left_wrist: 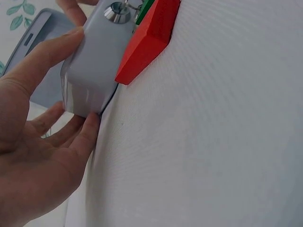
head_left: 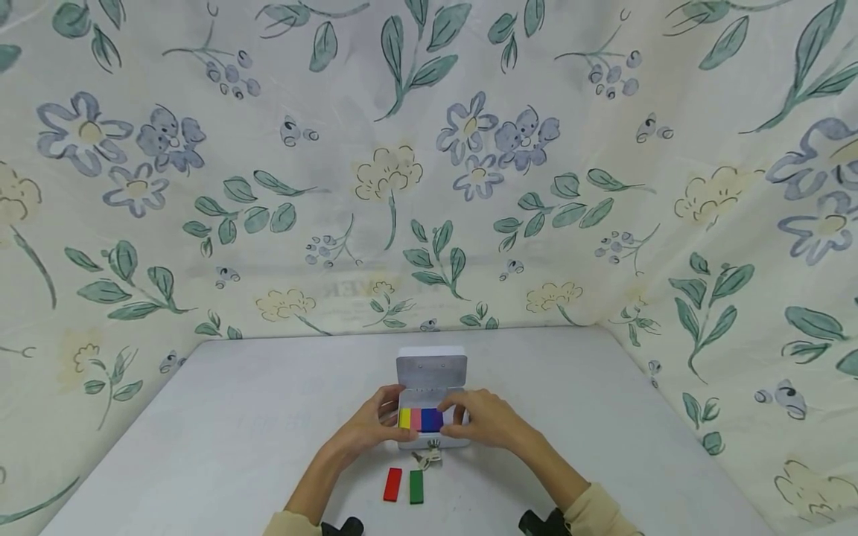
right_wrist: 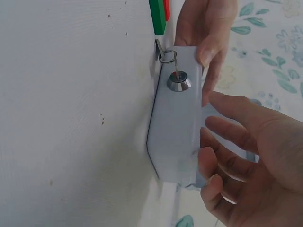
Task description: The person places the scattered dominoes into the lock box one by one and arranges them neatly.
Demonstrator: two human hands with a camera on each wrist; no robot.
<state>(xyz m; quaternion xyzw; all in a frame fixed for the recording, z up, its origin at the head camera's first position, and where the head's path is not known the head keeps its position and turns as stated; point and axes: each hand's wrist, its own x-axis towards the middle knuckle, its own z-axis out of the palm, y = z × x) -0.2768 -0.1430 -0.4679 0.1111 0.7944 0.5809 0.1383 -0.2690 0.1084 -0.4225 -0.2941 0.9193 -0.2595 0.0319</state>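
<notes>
A light grey cash box [head_left: 434, 441] stands with its lid [head_left: 432, 370] raised. My left hand [head_left: 367, 426] grips its left side, the thumb over the front rim and the fingers along the side wall, as the left wrist view [left_wrist: 47, 142] also shows. Inside, yellow [head_left: 405, 418], pink [head_left: 415, 419] and blue blocks [head_left: 427, 420] lie side by side. My right hand [head_left: 489, 418] reaches over the right part of the box, with forefinger and thumb at the far and near ends of the rightmost dark blue block [head_left: 437, 420]; its other fingers curl at the box's right edge.
Keys on a ring [head_left: 427, 455] hang from the lock [right_wrist: 179, 82] at the box's front. A red block [head_left: 392, 485] and a green block [head_left: 416, 487] lie on the white table [head_left: 268, 394] before it. A flowered cloth [head_left: 429, 186] rises behind and beside the table.
</notes>
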